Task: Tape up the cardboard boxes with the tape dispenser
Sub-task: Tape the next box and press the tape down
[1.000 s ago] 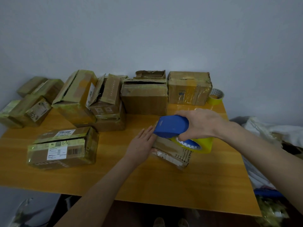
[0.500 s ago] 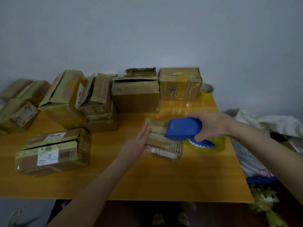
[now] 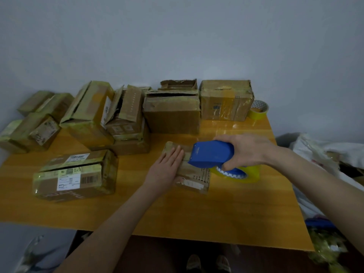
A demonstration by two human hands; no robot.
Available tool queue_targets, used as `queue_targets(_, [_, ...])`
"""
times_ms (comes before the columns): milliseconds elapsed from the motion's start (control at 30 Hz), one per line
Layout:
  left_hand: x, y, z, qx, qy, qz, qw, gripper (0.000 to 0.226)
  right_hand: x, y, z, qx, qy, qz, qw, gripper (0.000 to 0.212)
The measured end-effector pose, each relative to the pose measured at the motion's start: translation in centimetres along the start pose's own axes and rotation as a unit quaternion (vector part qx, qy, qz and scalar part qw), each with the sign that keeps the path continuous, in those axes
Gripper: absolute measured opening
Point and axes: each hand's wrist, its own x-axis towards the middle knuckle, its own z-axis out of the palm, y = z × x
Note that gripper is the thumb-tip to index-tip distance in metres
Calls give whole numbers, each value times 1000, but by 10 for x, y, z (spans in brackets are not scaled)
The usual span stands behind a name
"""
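Cardboard boxes (image 3: 171, 119) crowded at back, yellow tape roll (image 3: 258, 113) beside them

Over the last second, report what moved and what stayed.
The right hand, gripping the tape dispenser, drew it rightwards across the small box. The left hand slid from the box's left side onto its top, fingers flat. Other boxes and the spare tape roll stayed put.
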Motion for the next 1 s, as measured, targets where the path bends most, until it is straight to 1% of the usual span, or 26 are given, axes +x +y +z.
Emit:
queue_targets(67, [0,-1,1,-5,7,2,1000,86,-8,4,-2,29,-6,6,1000,70])
queue_targets(200, [1,-2,2,2,4,10,1000,85,-31,21,4,53,-16,37,998,66])
queue_targets(267, [2,0,2,8,11,12,1000,86,-36,28,12,66,-18,49,996,68])
queue_targets(333, [3,0,1,6,18,13,1000,87,-36,32,20,71,-32,59,995,75])
queue_targets(400, [3,-1,1,5,3,16,1000,85,-34,35,29,61,-46,71,995,83])
queue_targets(467, [1,1,0,-10,14,15,1000,83,-33,36,36,34,-47,86,995,87])
queue_targets(567, [-3,18,-1,-18,16,26,999,75,-32,37,44,-18,-30,89,995,84])
queue_targets(633, [-4,31,0,-1,1,70,998,69,-29,34,46,-30,-25,88,995,82])
queue_targets(667, [-2,34,-2,5,-5,87,996,70,-26,33,46,-31,-21,86,996,82])
queue_targets(700, [0,32,-5,1,-6,87,996,75,-22,31,46,-31,-20,84,996,82])
queue_targets(767, [8,21,-14,-12,-17,56,998,95,-15,27,44,-29,-26,73,997,82])
queue_targets(800, [11,13,-19,-9,-32,45,998,101,-12,25,43,-24,-28,69,997,82])
queue_targets(833, [15,7,-22,-2,-52,43,998,103,-10,25,41,-14,-30,69,997,82])
queue_targets(900, [16,3,-25,-6,-76,50,996,99,-9,26,38,4,-40,74,996,84])
queue_targets(1000, [14,2,-26,-19,-62,53,997,92,-17,32,35,18,-52,86,995,86])
